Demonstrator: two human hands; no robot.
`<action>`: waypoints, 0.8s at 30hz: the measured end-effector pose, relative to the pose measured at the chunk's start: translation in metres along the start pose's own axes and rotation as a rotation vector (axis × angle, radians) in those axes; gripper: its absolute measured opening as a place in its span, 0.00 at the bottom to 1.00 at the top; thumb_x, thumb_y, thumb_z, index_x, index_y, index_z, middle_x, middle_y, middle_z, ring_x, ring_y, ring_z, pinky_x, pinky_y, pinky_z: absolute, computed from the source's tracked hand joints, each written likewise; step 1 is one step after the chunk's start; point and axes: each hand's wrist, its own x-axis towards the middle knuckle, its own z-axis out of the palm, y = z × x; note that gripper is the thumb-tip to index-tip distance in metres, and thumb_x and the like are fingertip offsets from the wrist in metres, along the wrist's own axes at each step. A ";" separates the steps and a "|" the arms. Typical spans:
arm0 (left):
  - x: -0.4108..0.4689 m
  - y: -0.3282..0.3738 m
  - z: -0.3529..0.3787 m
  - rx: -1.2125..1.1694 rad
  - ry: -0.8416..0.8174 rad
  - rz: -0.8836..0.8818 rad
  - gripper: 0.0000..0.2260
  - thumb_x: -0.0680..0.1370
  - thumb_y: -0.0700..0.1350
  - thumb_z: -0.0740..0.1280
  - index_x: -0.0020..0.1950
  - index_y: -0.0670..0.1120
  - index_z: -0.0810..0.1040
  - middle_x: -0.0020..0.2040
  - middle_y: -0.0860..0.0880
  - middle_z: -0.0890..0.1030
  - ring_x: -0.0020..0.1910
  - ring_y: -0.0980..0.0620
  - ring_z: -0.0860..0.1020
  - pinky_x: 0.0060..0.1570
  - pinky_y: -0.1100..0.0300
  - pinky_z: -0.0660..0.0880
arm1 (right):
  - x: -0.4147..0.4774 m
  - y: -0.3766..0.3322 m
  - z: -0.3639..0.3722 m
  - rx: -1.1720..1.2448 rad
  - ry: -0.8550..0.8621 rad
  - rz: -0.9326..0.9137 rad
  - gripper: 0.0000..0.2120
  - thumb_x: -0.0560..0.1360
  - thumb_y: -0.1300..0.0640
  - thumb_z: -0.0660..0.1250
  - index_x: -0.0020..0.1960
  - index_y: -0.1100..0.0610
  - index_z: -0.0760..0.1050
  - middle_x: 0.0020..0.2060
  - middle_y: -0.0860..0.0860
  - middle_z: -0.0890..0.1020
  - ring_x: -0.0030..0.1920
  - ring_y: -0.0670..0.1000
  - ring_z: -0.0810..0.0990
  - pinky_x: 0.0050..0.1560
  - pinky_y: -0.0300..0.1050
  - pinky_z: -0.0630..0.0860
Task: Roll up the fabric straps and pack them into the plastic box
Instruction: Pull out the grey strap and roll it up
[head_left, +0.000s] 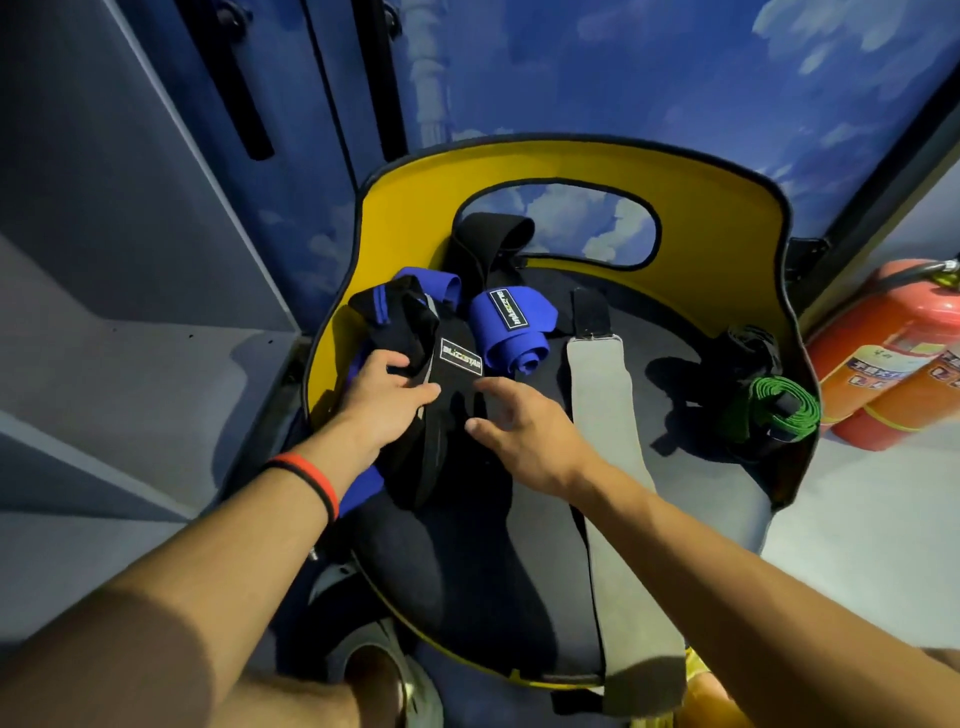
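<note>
Several fabric straps lie on the dark seat of a yellow-backed chair (727, 244). My left hand (382, 400) rests on a black strap with a white-lettered label (460, 364), fingers on its edge. My right hand (519, 431) hovers just right of that strap, fingers loosely spread and holding nothing. A blue strap (511, 332), partly rolled, sits behind them. A long grey strap (608, 415) runs down the seat to its front edge. A rolled green and black strap (769, 410) lies at the seat's right side. No plastic box is in view.
Two red fire extinguishers (883, 358) lie on the floor right of the chair. Grey steps or shelves (130, 364) stand to the left. A blue cloud-patterned wall (623, 78) is behind. A black pad (488, 239) leans against the chair back.
</note>
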 end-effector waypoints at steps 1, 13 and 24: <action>0.001 -0.002 0.000 -0.031 -0.010 -0.012 0.21 0.76 0.42 0.75 0.67 0.48 0.73 0.48 0.54 0.80 0.49 0.51 0.80 0.56 0.52 0.78 | 0.002 0.000 0.002 0.042 -0.007 0.038 0.27 0.80 0.47 0.69 0.77 0.49 0.68 0.73 0.50 0.74 0.70 0.52 0.74 0.71 0.47 0.70; -0.004 -0.006 0.008 -0.011 -0.307 0.142 0.19 0.81 0.42 0.68 0.71 0.54 0.77 0.64 0.48 0.83 0.63 0.52 0.80 0.69 0.49 0.74 | 0.010 -0.002 0.008 0.136 0.060 0.346 0.34 0.69 0.42 0.75 0.69 0.50 0.65 0.56 0.53 0.79 0.56 0.56 0.79 0.59 0.51 0.77; 0.019 -0.004 -0.008 -0.159 -0.052 0.025 0.10 0.81 0.37 0.66 0.54 0.52 0.81 0.57 0.45 0.83 0.54 0.44 0.82 0.47 0.51 0.79 | 0.005 0.041 -0.018 0.600 0.330 0.316 0.08 0.82 0.59 0.64 0.50 0.56 0.82 0.45 0.60 0.86 0.44 0.59 0.86 0.52 0.68 0.81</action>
